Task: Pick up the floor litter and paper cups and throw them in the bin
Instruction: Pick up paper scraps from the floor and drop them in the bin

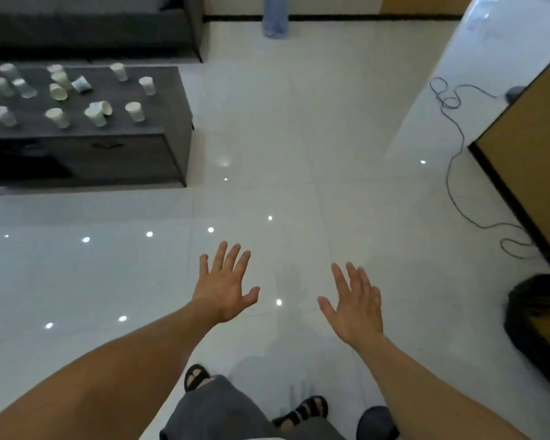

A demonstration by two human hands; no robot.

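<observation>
Several white paper cups (135,111) stand or lie tipped on the dark grey low table (172,122) at the upper left. A bin lined with a black bag (535,325) sits at the right edge, partly cut off. My left hand (224,285) and my right hand (354,309) are both stretched out over the white tiled floor, fingers spread and straight, holding nothing. Both hands are far from the cups and left of the bin. I see no litter on the floor tiles in front of me.
A grey cable (454,147) snakes across the floor at the right beside a wooden cabinet (527,147). A water bottle (275,15) stands by the far wall, a dark sofa (92,23) behind the table. My sandalled feet (302,412) show at the bottom.
</observation>
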